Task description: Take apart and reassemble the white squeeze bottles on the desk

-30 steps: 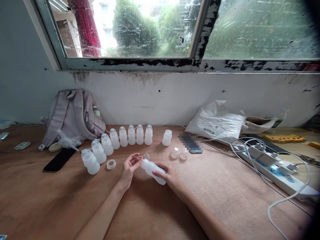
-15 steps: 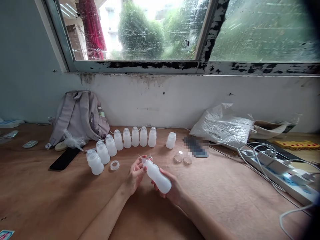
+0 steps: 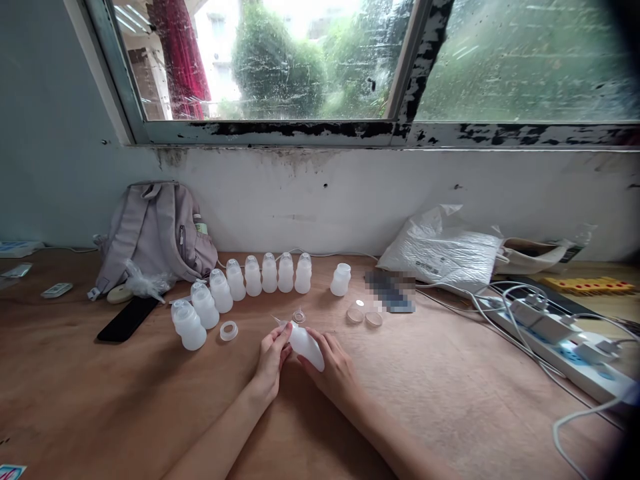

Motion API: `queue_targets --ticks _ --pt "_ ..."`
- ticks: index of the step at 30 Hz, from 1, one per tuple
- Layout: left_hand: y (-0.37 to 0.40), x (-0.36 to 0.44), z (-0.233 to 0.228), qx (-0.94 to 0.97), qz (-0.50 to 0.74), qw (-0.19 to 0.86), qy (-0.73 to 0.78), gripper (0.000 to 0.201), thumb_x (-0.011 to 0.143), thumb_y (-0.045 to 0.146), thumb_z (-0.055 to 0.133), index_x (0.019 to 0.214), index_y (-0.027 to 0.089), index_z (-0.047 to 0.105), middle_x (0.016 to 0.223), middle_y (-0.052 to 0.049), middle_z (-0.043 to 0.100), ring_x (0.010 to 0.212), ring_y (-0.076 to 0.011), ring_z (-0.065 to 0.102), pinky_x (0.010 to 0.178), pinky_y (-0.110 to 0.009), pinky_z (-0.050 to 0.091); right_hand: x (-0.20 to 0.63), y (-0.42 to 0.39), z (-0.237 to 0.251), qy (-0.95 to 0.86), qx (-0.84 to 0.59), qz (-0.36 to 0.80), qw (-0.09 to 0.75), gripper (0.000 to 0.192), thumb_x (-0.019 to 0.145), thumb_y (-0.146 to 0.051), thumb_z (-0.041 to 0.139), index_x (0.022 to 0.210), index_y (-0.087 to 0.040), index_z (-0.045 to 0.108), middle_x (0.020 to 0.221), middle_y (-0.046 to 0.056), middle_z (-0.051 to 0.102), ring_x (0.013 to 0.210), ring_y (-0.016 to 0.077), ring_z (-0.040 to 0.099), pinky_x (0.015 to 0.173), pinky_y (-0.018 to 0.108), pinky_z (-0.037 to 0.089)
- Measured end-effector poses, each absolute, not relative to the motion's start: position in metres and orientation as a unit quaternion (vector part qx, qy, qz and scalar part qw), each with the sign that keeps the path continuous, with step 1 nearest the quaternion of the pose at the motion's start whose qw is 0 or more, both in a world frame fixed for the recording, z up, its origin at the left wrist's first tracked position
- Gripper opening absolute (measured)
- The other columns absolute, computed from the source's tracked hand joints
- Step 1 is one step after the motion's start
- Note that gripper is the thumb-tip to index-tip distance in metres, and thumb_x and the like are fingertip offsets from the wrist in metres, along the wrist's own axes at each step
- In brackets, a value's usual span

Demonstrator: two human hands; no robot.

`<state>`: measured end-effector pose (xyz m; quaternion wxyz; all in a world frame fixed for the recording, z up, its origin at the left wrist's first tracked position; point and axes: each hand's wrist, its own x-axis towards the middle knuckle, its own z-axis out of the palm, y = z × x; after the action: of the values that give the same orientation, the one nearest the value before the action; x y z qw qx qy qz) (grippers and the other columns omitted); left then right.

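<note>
Loose ring (image 3: 229, 331) unmoved on table (image 3: 450, 400). Left hand (image 3: 273, 355) pinches neck end of white bottle (image 3: 305, 345); right hand (image 3: 336, 370) now cups its base, fingers curled. Bottle sits lower than before, just above table, tilted.

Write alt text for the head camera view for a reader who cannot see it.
Two bare hands, left hand and right hand, hold a tilted white plastic bottle over a wooden table. A curved row of capped bottles stands behind, beside a grey backpack.

No text is legible: dark print on the white plastic bag (image 3: 440, 250) is too small to read.
</note>
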<state>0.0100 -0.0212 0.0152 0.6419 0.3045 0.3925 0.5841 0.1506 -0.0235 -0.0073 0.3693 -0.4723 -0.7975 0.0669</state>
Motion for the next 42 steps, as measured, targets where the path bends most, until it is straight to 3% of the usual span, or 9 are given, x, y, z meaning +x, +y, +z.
queue_targets --ticks 12,16,19,21,24,28,31,34,42 --pt "-0.021 0.010 0.015 0.307 0.571 0.648 0.400 0.028 0.066 0.039 0.064 0.078 0.014 0.063 0.072 -0.004 0.062 0.070 -0.0133 0.056 0.068 -0.023 0.042 0.150 -0.027 -0.003 -0.777 -0.480 0.116 0.390 0.041 0.077 -0.035 0.051 0.115 -0.023 0.044 0.101 0.009 0.057 0.091 0.0240 0.055 0.075 0.037 0.046" --pt "-0.019 0.009 0.014 0.320 0.574 0.643 0.393 0.027 0.067 0.038 0.064 0.076 0.013 0.064 0.071 -0.004 0.062 0.069 -0.0137 0.055 0.066 -0.023 0.042 0.149 -0.031 0.009 -0.731 -0.481 0.264 0.407 0.037 0.075 -0.038 0.054 0.108 -0.023 0.047 0.098 0.007 0.061 0.086 0.0217 0.058 0.074 0.035 0.046" --pt "-0.020 0.008 0.018 0.351 0.575 0.642 0.365 0.028 0.068 0.039 0.062 0.069 0.011 0.063 0.067 -0.005 0.060 0.065 -0.0139 0.054 0.064 -0.024 0.041 0.150 -0.031 0.019 -0.640 -0.469 0.459 0.400 0.036 0.074 -0.044 0.053 0.101 -0.020 0.051 0.089 0.006 0.063 0.069 0.0182 0.059 0.053 0.027 0.047" --pt "-0.021 0.007 0.021 0.377 0.567 0.648 0.341 0.030 0.069 0.041 0.061 0.070 0.011 0.063 0.066 -0.005 0.059 0.061 -0.0139 0.053 0.060 -0.025 0.040 0.152 -0.030 0.025 -0.560 -0.428 0.601 0.376 0.040 0.076 -0.048 0.048 0.101 -0.017 0.051 0.081 0.007 0.063 0.056 0.0152 0.057 0.038 0.021 0.039" --pt "-0.023 0.005 0.025 0.397 0.562 0.652 0.318 0.033 0.067 0.041 0.063 0.082 0.012 0.064 0.071 -0.005 0.060 0.062 -0.0148 0.054 0.059 -0.026 0.040 0.156 -0.028 0.030 -0.480 -0.361 0.717 0.354 0.044 0.075 -0.049 0.047 0.100 -0.013 0.051 0.073 0.008 0.061 0.047 0.0120 0.052 0.032 0.018 0.031" --pt "-0.022 0.007 0.026 0.390 0.565 0.665 0.293 0.041 0.068 0.041 0.062 0.097 0.013 0.061 0.077 -0.006 0.061 0.064 -0.0141 0.053 0.061 -0.026 0.040 0.156 -0.028 0.029 -0.490 -0.368 0.702 0.363 0.041 0.076 -0.048 0.047 0.099 -0.015 0.051 0.074 0.007 0.060 0.049 0.0123 0.053 0.033 0.018 0.032" --pt "-0.022 0.011 0.026 0.373 0.559 0.676 0.302 0.041 0.072 0.045 0.057 0.099 0.013 0.060 0.077 -0.006 0.061 0.066 -0.0146 0.055 0.063 -0.026 0.041 0.151 -0.031 0.025 -0.569 -0.442 0.551 0.420 0.039 0.073 -0.047 0.053 0.099 -0.018 0.052 0.083 0.006 0.061 0.065 0.0168 0.057 0.046 0.023 0.043" --pt "-0.022 0.013 0.024 0.359 0.550 0.673 0.340 0.034 0.071 0.044 0.058 0.086 0.014 0.064 0.077 -0.006 0.062 0.070 -0.0153 0.056 0.067 -0.025 0.041 0.147 -0.033 0.022 -0.635 -0.474 0.424 0.438 0.039 0.070 -0.044 0.059 0.100 -0.021 0.052 0.086 0.004 0.062 0.077 0.0190 0.058 0.065 0.029 0.046" --pt "-0.022 0.008 0.016 0.348 0.569 0.653 0.360 0.025 0.068 0.035 0.063 0.070 0.010 0.066 0.066 -0.005 0.062 0.067 -0.0161 0.056 0.066 -0.026 0.041 0.151 -0.031 0.021 -0.560 -0.446 0.578 0.391 0.038 0.071 -0.047 0.056 0.098 -0.020 0.052 0.080 0.002 0.060 0.062 0.0145 0.056 0.045 0.022 0.041"
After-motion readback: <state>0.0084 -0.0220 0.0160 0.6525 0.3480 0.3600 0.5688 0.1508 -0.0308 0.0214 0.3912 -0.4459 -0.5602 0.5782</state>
